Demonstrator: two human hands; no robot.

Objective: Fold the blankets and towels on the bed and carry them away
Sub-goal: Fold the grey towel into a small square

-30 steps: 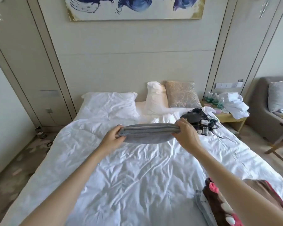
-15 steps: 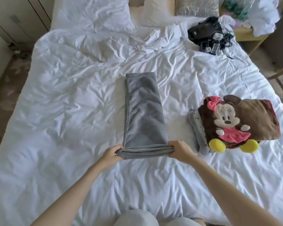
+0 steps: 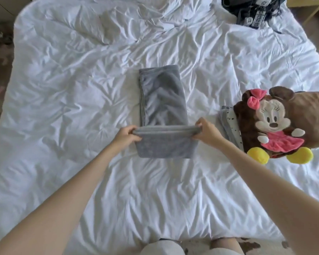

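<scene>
both hands pinch the grey towel [image 3: 163, 107] mid-bed [image 3: 63, 89]: left hand [image 3: 126, 136] on its left fold corner, right hand [image 3: 204, 130] on the right. folded end lifted, far end flat. plush blanket [image 3: 284, 122] just right.

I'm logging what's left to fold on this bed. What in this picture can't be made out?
Head view only.
Spotted cloth: mostly covered by the brown character blanket, so its size and fold are unknown.
That blanket: cut off by the right edge.
Black gear: cut off by the top edge; labels too small to read.
Grey towel: layers at the edge pinched by left hand and right hand too fine to count.
</scene>
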